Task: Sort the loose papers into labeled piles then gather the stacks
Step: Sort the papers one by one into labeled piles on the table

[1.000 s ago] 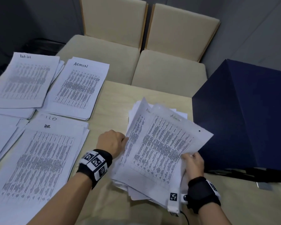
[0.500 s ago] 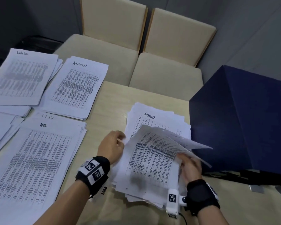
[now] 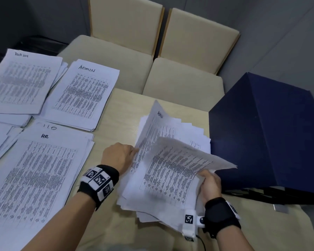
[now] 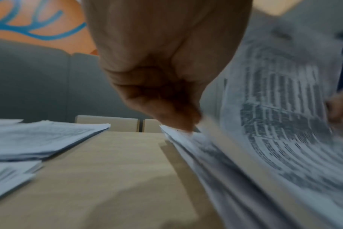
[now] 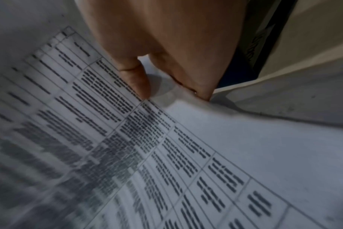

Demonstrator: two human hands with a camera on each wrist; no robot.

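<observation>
A loose heap of printed sheets (image 3: 152, 201) lies on the table's near middle. My left hand (image 3: 118, 156) pinches the left edge of one sheet (image 3: 152, 127) and lifts it nearly upright. My right hand (image 3: 209, 183) grips the right edge of a few upper sheets (image 3: 178, 169), bowed up off the heap; thumb (image 5: 135, 77) on top, fingers under. Sorted piles lie to the left: one headed ADMIN (image 3: 83, 95), one headed HR (image 3: 33, 176), another at the far left (image 3: 20, 80) with a blurred heading.
A dark blue box (image 3: 272, 134) stands close to the right of the heap. Two beige chairs (image 3: 181, 84) sit beyond the table's (image 3: 123, 105) far edge. More sheets (image 3: 0, 138) poke in at the left edge. Bare wood shows between the piles and the heap.
The right hand dropped the raised sheets to a low bowed hold, uncovering a sheet headed ADMIN. The left hand has now lifted one sheet from the heap by its left edge.
</observation>
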